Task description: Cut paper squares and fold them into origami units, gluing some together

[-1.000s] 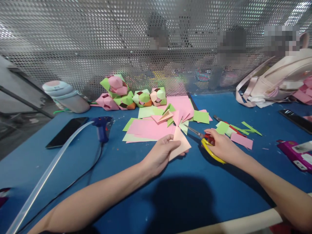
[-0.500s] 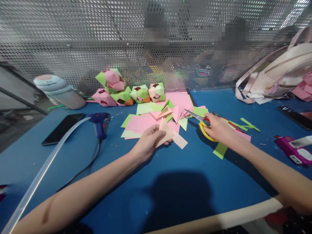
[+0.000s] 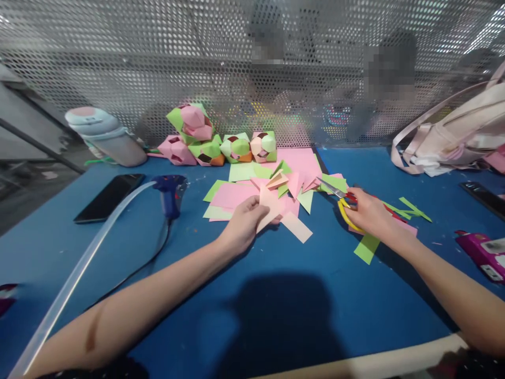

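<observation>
My left hand (image 3: 246, 218) pinches a pale peach piece of paper (image 3: 269, 206) above the blue table, thumb on top. A peach paper strip (image 3: 298, 226) lies on the table just right of it. In my right hand (image 3: 369, 210) are scissors (image 3: 347, 210) with yellow and red handles, their blades pointing left toward the paper pile. Pink and green sheets (image 3: 232, 196) lie beyond my left hand, with folded paper pieces (image 3: 294, 181) on top. Under and beside my right hand are a green paper piece (image 3: 367, 248) and thin green strips (image 3: 412, 209).
Folded paper balls (image 3: 207, 150) stand along the perforated metal screen (image 3: 189, 73). To the left are a blue glue gun (image 3: 170, 197) with a long clear stick, a phone (image 3: 108, 199) and a bottle (image 3: 106, 137). A pale backpack (image 3: 453, 129) and purple device (image 3: 481, 252) are at right.
A peach strip has come off the paper in my left hand and now lies on the table. My right hand with the scissors has drawn away to the right. The view has shifted slightly.
</observation>
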The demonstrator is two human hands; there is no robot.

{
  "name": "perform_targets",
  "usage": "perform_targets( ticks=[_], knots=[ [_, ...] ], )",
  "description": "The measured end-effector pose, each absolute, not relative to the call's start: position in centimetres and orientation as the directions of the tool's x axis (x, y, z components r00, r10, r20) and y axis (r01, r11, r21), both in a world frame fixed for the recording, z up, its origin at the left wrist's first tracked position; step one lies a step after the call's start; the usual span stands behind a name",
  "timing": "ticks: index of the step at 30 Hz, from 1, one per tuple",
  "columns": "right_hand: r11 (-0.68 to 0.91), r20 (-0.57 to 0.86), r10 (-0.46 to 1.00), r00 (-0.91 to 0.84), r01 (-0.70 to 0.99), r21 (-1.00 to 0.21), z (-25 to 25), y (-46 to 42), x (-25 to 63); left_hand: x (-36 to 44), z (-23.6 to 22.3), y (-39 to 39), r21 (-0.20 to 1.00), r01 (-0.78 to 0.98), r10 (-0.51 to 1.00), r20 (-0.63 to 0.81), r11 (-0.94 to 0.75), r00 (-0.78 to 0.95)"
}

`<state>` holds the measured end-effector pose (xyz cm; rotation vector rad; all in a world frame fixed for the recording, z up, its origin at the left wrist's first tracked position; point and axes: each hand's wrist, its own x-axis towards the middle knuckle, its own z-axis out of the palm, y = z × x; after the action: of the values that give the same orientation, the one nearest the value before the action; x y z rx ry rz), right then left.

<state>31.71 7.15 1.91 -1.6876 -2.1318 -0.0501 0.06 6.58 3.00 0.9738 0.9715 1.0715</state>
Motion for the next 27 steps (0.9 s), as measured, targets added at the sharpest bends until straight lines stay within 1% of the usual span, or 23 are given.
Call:
perform_targets(
  ticks=[2,6,7,8,9,10,12,14,15,16,17,19,20,22,24,27],
  knots=[
    [0.204,0.325,0.937,-0.128,0.955,-0.214,1.7,6.8,32.5,0.4,4.2,8.4,0.962,-0.221,0.965,-0.103,0.158,0.24],
    [0.157,0.302,0.948,-0.098,0.971,-0.179,1.5,6.6,32.9,1.3,5.9,12.4,0.981,-0.196,0.954,0.063,-0.005,0.293],
    [0.153,0.291,0.952,-0.099,0.973,-0.17,1.6,6.5,32.8,1.3,6.0,13.2,0.987,-0.155,0.961,0.092,-0.053,0.26],
    [0.151,0.274,0.956,-0.103,0.975,-0.161,1.7,6.4,32.8,1.2,6.0,13.7,0.991,-0.074,0.971,0.127,-0.114,0.2],
    [0.147,0.253,0.962,-0.105,0.977,-0.153,1.8,6.2,32.7,1.1,5.9,14.0,0.982,0.045,0.975,0.174,-0.181,0.139],
    [0.141,0.23,0.968,-0.105,0.979,-0.144,2.0,6.1,32.7,0.8,5.7,14.1,0.952,0.18,0.968,0.232,-0.247,0.1],
    [0.132,0.194,0.975,-0.106,0.984,-0.123,2.5,5.8,32.7,0.2,5.2,13.5,0.819,0.423,0.919,0.381,-0.388,0.104],
    [0.131,0.182,0.977,-0.111,0.986,-0.103,2.9,5.5,32.9,-0.3,4.6,12.0,0.622,0.571,0.826,0.526,-0.536,0.203],
    [0.129,0.183,0.977,-0.11,0.987,-0.093,3.1,5.4,33.0,-0.4,4.3,11.1,0.533,0.607,0.786,0.553,-0.59,0.278],
    [0.126,0.183,0.977,-0.108,0.988,-0.086,3.3,5.4,33.2,-0.3,3.9,10.0,0.474,0.623,0.766,0.534,-0.622,0.358],
    [0.118,0.185,0.977,-0.102,0.99,-0.081,3.4,5.3,33.3,-0.2,3.5,8.8,0.42,0.633,0.751,0.481,-0.65,0.453],
    [0.096,0.188,0.979,-0.079,0.992,-0.078,3.7,5.3,33.6,0.4,2.6,6.4,0.258,0.646,0.694,0.33,-0.719,0.64],
    [0.086,0.19,0.979,-0.07,0.993,-0.08,3.8,5.3,33.8,0.8,2.2,5.2,0.182,0.657,0.68,0.253,-0.732,0.688],
    [0.075,0.198,0.979,-0.057,0.994,-0.084,4.0,5.3,34.0,1.8,1.3,3.4,0.072,0.664,0.664,0.177,-0.745,0.726],
    [0.063,0.203,0.978,-0.044,0.994,-0.085,4.2,5.3,34.1,3.1,0.8,2.2,0.032,0.64,0.639,0.121,-0.768,0.76],
    [0.049,0.197,0.98,-0.03,0.995,-0.091,4.4,5.3,34.2,5.5,0.4,1.9,0.021,0.62,0.619,0.09,-0.784,0.78]
  ],
)
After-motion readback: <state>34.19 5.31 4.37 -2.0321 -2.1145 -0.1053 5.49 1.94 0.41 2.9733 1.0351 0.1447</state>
